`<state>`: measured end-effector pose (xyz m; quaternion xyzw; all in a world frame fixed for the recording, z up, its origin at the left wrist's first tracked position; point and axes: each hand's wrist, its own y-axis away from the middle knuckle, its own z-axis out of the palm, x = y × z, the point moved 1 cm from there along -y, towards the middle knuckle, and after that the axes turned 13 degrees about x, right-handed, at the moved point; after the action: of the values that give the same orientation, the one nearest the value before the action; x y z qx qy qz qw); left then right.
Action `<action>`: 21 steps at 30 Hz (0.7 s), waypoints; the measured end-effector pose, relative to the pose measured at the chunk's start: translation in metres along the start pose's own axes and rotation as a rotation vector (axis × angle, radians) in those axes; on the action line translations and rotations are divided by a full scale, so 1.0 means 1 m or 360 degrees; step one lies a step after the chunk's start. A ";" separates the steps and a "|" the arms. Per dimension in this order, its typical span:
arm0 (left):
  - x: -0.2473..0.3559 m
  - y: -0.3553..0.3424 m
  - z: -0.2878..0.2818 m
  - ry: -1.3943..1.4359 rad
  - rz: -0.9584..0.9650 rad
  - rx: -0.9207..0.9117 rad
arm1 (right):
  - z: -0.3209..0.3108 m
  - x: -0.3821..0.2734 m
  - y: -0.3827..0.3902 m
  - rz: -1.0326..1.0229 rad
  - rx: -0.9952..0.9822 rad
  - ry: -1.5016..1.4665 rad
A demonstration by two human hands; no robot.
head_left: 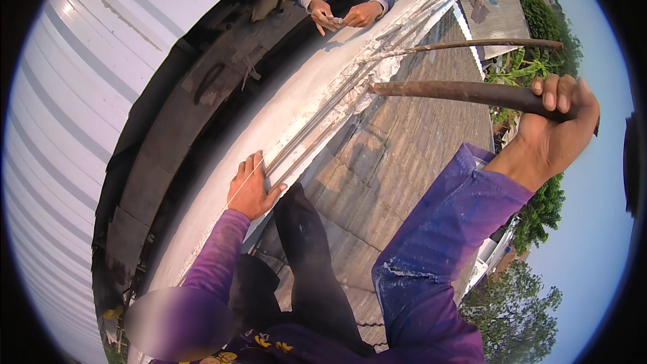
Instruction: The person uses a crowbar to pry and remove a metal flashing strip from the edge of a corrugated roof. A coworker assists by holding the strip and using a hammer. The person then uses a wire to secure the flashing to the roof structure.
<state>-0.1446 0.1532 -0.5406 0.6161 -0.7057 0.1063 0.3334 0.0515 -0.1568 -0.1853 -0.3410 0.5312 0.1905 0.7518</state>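
Note:
My right hand [559, 118] is raised at the right, its fingers wrapped around the outer part of a long, rusty brown pipe [445, 91]. The pipe's other end meets the thin steel rods [317, 121] that run along the wall's edge. My left hand [249, 185] lies with fingers stretched out on the pale concrete wall top [236, 128], thumb beside the rods. A thin string [246, 185] crosses over that hand. Beyond the pipe, a thinner rusty rod [472, 44] sticks out from the same edge.
Across the wall, a co-worker's hands [344, 17] hold something small and greyish. Below on the right lies a weathered corrugated roof [404, 162], with my dark-trousered leg [303, 243] over it. White metal sheeting [87, 94] and a dark gutter-like gap [222, 108] lie left.

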 end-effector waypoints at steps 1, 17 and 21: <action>0.002 -0.001 -0.001 0.0020 -0.0022 -0.0035 | -0.001 -0.002 0.000 -0.0015 -0.0004 -0.0004; 0.006 -0.008 0.005 -0.0118 0.0010 -0.0026 | -0.038 -0.007 0.036 -0.0231 -0.0276 -0.0037; 0.005 -0.012 0.002 -0.0116 -0.0048 -0.0094 | -0.029 -0.004 0.036 -0.0167 -0.0209 -0.0064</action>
<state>-0.1336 0.1450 -0.5421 0.6200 -0.7109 0.0577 0.3270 0.0074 -0.1518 -0.1981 -0.4130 0.4837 0.1921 0.7474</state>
